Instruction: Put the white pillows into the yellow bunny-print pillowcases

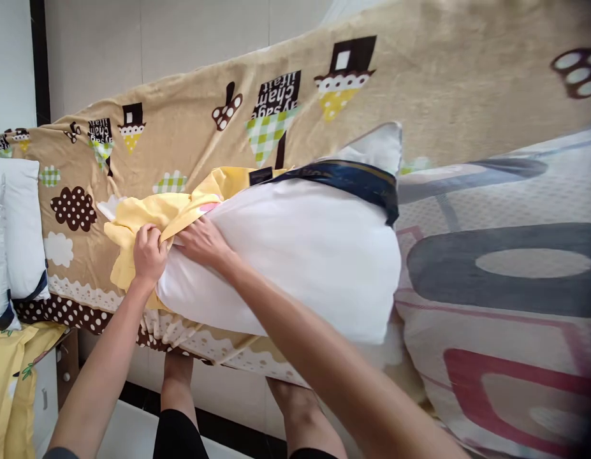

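Note:
A large white pillow [305,255] lies across the bed on a tan patterned blanket [190,121]. A yellow pillowcase [146,217] is bunched around the pillow's left end. My left hand [149,255] is closed in a fist on a fold of the yellow pillowcase. My right hand [202,242] presses on the pillow's left end right beside it, fingers curled at the edge of the yellow cloth. A dark blue band [352,178] runs along the pillow's far edge.
Two white pillows [13,236] stand at the left edge. Yellow fabric [8,376] hangs at the lower left. A quilt with grey and pink shapes [505,287] covers the bed's right side. My knees show below the bed edge.

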A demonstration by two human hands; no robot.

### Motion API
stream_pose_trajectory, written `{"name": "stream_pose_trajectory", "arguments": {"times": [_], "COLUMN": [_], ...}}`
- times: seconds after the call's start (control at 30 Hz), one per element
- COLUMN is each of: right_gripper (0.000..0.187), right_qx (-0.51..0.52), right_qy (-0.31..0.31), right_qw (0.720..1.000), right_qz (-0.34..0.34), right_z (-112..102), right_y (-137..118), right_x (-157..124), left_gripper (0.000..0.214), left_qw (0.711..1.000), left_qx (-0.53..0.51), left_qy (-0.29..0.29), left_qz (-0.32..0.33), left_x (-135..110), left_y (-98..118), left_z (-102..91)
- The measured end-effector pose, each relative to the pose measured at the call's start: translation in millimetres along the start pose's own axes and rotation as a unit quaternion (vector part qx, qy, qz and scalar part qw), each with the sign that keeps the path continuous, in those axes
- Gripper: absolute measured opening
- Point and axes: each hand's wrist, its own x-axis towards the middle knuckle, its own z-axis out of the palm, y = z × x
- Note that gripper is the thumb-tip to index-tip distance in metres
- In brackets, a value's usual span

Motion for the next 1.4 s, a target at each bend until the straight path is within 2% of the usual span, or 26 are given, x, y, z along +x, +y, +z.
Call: {"name": "stream_pose_trajectory", "arguments": {"times": [0.07, 0.13, 0.17, 0.2, 0.23, 0.3, 0.33, 0.37, 0.4, 0.5, 0.57, 0.63, 0.7, 0.73, 0.77, 0.83, 0.9, 0.93, 0.97, 1.03, 1.07, 1.1, 1.13, 1.2, 1.33, 1.4], "right_gripper": [0.026, 0.040, 0.046, 0.051, 0.058, 0.072, 0.075, 0.073, 0.062, 0.021, 0.016, 0.019, 0.025, 0.026, 0.028, 0.036, 0.048, 0.055, 0.062, 0.087, 0.092, 0.094, 0.093, 0.082, 0.056, 0.058], "right_qx": [-0.105, -0.215, -0.269, -0.316, -0.352, -0.413, -0.431, -0.437, -0.434, -0.400, -0.378, -0.364, -0.366, -0.371, -0.376, -0.382, -0.382, -0.377, -0.363, -0.287, -0.212, -0.127, -0.055, 0.029, 0.056, 0.063], "right_qy": [-0.071, -0.153, -0.173, -0.162, -0.123, -0.039, -0.024, -0.034, -0.062, -0.135, -0.159, -0.165, -0.152, -0.142, -0.132, -0.119, -0.077, -0.031, 0.039, 0.184, 0.211, 0.209, 0.200, 0.176, 0.155, 0.152], "right_qw": [0.992, 0.962, 0.944, 0.932, 0.927, 0.906, 0.891, 0.880, 0.875, 0.889, 0.902, 0.911, 0.915, 0.915, 0.914, 0.914, 0.918, 0.921, 0.922, 0.905, 0.899, 0.898, 0.894, 0.890, 0.898, 0.898], "right_qz": [-0.027, -0.065, -0.077, -0.071, -0.040, 0.080, 0.139, 0.183, 0.205, 0.177, 0.135, 0.098, 0.077, 0.073, 0.070, 0.065, 0.071, 0.091, 0.129, 0.255, 0.320, 0.365, 0.396, 0.419, 0.409, 0.409], "right_z": [-25.9, -61.0, -80.0, -98.3, -114.7, -136.5, -140.3, -138.9, -132.5, -91.8, -58.2, -31.9, -21.5, -24.1, -32.1, -64.0, -112.2, -139.3, -166.1, -210.2, -223.6, -229.4, -227.4, -203.1, -129.9, -111.6], "right_y": [-4.6, -8.6, -9.0, -7.8, -5.2, 2.6, 6.0, 7.8, 7.5, -7.9, -24.3, -37.6, -43.8, -44.3, -43.4, -38.2, -28.6, -21.8, -13.5, 6.0, 15.6, 23.7, 29.2, 29.7, 3.9, -3.6], "right_x": [8.5, 1.7, -5.3, -12.9, -19.5, -26.8, -26.9, -25.0, -22.0, -13.3, -11.9, -13.0, -13.8, -13.9, -14.4, -19.0, -33.5, -45.2, -59.4, -91.9, -107.6, -121.4, -132.1, -141.9, -126.1, -118.1], "left_gripper": [0.013, 0.017, 0.018, 0.019, 0.019, 0.018, 0.017, 0.016, 0.016, 0.023, 0.030, 0.035, 0.039, 0.040, 0.041, 0.041, 0.039, 0.037, 0.033, 0.025, 0.021, 0.017, 0.016, 0.017, 0.018, 0.018], "left_qw": [0.998, 0.994, 0.993, 0.992, 0.991, 0.990, 0.990, 0.990, 0.990, 0.991, 0.990, 0.988, 0.988, 0.987, 0.985, 0.979, 0.974, 0.972, 0.970, 0.970, 0.971, 0.972, 0.973, 0.980, 0.990, 0.989], "left_qx": [-0.022, -0.049, -0.058, -0.065, -0.069, -0.075, -0.075, -0.074, -0.074, -0.099, -0.131, -0.150, -0.153, -0.153, -0.153, -0.161, -0.177, -0.185, -0.190, -0.181, -0.168, -0.150, -0.130, -0.098, -0.107, -0.129], "left_qy": [-0.017, -0.042, -0.053, -0.058, -0.059, -0.059, -0.059, -0.058, -0.055, -0.023, 0.004, 0.014, -0.009, -0.033, -0.059, -0.102, -0.114, -0.111, -0.106, -0.104, -0.108, -0.115, -0.123, -0.129, -0.091, -0.069], "left_qz": [-0.062, -0.086, -0.091, -0.096, -0.102, -0.107, -0.107, -0.105, -0.103, -0.086, -0.059, -0.033, -0.029, -0.036, -0.045, -0.068, -0.088, -0.098, -0.106, -0.125, -0.135, -0.142, -0.144, -0.118, -0.022, -0.014], "left_x": [1.9, 0.6, -0.9, -2.6, -4.1, -5.7, -5.2, -3.8, -1.3, 8.9, 12.6, 9.9, 1.8, -2.8, -6.7, -10.6, -8.8, -6.5, -3.8, 1.8, 4.7, 8.0, 12.0, 23.4, 51.9, 56.4], "left_y": [-17.1, -21.2, -19.7, -16.8, -13.4, -6.9, -4.0, -1.2, 2.0, 14.4, 22.4, 25.0, 19.5, 14.5, 9.1, 0.9, 0.3, 2.9, 6.7, 15.2, 19.3, 23.2, 27.2, 37.3, 66.7, 76.1], "left_z": [7.3, 13.5, 15.6, 17.0, 17.8, 18.3, 18.5, 18.7, 18.9, 18.9, 18.2, 18.5, 21.7, 24.6, 28.3, 36.7, 43.9, 46.2, 47.4, 46.6, 44.9, 42.7, 40.3, 35.8, 31.7, 28.8]}}
